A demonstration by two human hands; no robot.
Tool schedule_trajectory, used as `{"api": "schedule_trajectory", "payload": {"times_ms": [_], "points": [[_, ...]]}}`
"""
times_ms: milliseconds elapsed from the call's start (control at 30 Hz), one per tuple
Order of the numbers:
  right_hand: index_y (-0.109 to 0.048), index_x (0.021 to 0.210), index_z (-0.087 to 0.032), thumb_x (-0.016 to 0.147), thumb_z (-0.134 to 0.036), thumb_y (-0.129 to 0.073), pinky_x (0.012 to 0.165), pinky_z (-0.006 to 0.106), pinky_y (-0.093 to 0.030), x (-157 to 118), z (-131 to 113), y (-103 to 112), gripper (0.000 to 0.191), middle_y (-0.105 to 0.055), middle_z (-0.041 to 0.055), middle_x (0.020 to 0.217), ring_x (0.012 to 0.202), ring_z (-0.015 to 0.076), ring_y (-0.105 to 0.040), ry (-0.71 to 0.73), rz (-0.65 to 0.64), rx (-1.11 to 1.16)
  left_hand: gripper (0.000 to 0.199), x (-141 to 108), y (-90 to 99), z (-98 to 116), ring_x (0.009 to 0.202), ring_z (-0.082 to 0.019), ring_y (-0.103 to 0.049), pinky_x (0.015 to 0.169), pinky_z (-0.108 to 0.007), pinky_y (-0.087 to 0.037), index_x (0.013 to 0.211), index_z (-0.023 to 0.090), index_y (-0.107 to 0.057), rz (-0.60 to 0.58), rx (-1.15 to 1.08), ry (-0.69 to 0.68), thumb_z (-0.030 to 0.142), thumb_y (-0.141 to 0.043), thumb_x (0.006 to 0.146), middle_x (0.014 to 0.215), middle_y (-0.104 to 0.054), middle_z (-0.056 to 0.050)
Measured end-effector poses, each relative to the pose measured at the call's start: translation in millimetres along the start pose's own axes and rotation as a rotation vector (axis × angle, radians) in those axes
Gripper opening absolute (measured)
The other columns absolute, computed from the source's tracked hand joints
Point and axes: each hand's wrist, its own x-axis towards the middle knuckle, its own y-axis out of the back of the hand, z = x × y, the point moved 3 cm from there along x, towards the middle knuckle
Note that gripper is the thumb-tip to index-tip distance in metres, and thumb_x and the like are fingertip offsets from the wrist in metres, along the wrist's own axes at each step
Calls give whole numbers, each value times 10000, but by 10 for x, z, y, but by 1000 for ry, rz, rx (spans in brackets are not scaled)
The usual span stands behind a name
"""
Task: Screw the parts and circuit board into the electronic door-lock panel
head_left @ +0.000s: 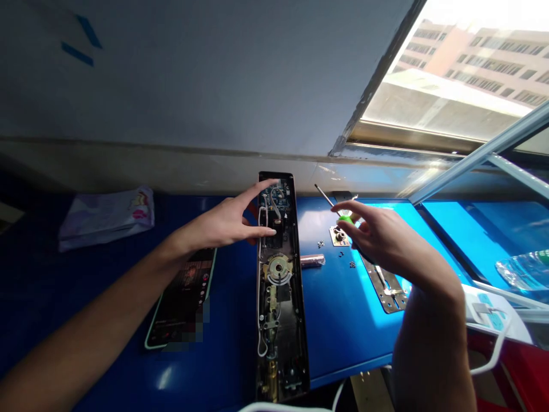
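Observation:
In front of me lies a long black electronic door lock body (281,303), its inside exposed with a circuit board, white wires and a round metal part. My left hand (223,220) grips its upper left edge. The index finger stretches over the circuit board (278,197), the thumb rests on the front, and the other fingers are partly hidden at the side. To the right, my right hand (377,232) is closed round a screwdriver (345,218) with a green handle. Its shaft points up and left, apart from the lock. A small metal plate with a round fitting (340,236) lies beneath that hand.
Small screws (352,264) lie in groups on the blue table (338,320), near a shiny cylinder (313,261). A dark mounting plate (388,292) is at right. A phone (184,297) and a purple packet (107,217) lie left; a plastic bottle (523,269) is far right.

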Motion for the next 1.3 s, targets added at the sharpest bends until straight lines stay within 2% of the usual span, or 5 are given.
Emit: {"api": "schedule_trajectory", "payload": {"times_ms": [167,500,667,800,1300], "points": [[-698,1262,-272,924,-336,-719,620,353,-510,67,-104,333,345,-792,56,877,731,227,-742,49,181,-43,971,-9,-27,32,729,-232,-799,664,-353,-677,1613,468,-344,-27,34,45,488,-839,778,1545,-594,-77],[-703,1007,-248,808,-274,-837,700,368,-623,75,-88,502,240,-778,17,873,786,220,-758,100,614,131,1059,15,-90,-37,814,-274,-800,605,-356,-671,1649,470,-220,-18,-27,88,473,-840,791,1433,-650,-116],[-708,1043,-229,840,-291,-831,772,380,-626,124,-56,479,244,-779,8,851,771,198,-751,194,504,172,931,-62,-384,-3,1259,-350,-689,1014,-513,-614,1680,387,-110,285,-24,20,512,-677,951,1535,-578,-143],[-692,1038,-227,866,-283,-806,744,349,-601,124,-18,476,214,-780,6,868,774,180,-738,294,370,143,742,-148,-764,120,1603,-307,-302,1317,-547,-249,1660,308,-198,570,3,-18,474,-555,1030,1735,-294,-114],[-660,899,-235,833,-220,-728,622,284,-451,347,242,333,96,-678,-36,739,639,121,-588,297,99,193,718,-130,-1008,135,1467,-308,-499,1257,-544,-365,1617,373,-334,728,47,57,499,-645,982,1557,-520,-97]]}}
